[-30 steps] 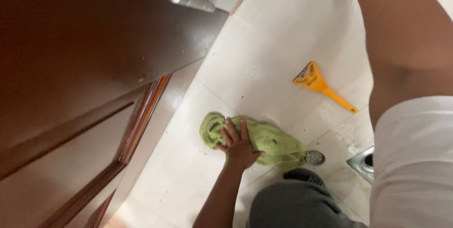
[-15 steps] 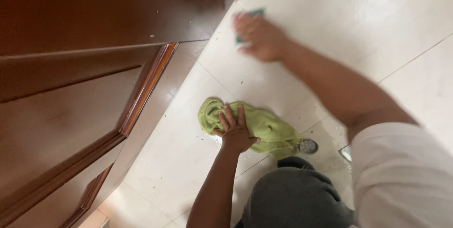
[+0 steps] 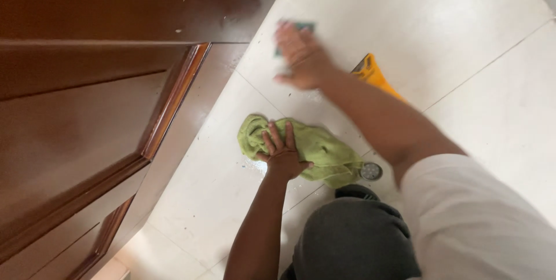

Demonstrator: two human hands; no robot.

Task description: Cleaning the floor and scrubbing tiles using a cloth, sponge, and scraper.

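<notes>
The person kneels on the tiled floor (image 3: 463, 37) beside a dark brown wooden door (image 3: 87, 112). I use the green cloth (image 3: 324, 152) as the landmark.

The left hand (image 3: 282, 155) lies flat on the door-side part of the green cloth, the arm straight and going down to it. The fingers are spread and press on the cloth from above; the grip is not closed around it, the palm only rests on it.

The right hand (image 3: 302, 55) is stretched out beyond the green cloth, further from the person, with the forearm passing over the cloth's far side. This hand is blurred. It covers a small green sponge (image 3: 300, 26), of which only an edge shows above the fingers; I cannot tell if the grip is closed on it or only pressing it flat.

The green cloth is crumpled, light green, with soft folds, and it lies on the floor just in front of the person's knee. Beyond the cloth, behind the right forearm, is a yellow scraper (image 3: 370, 71). Just beside the cloth, on the side away from the door, a small round metal drain (image 3: 370, 171) sits in the floor.
</notes>
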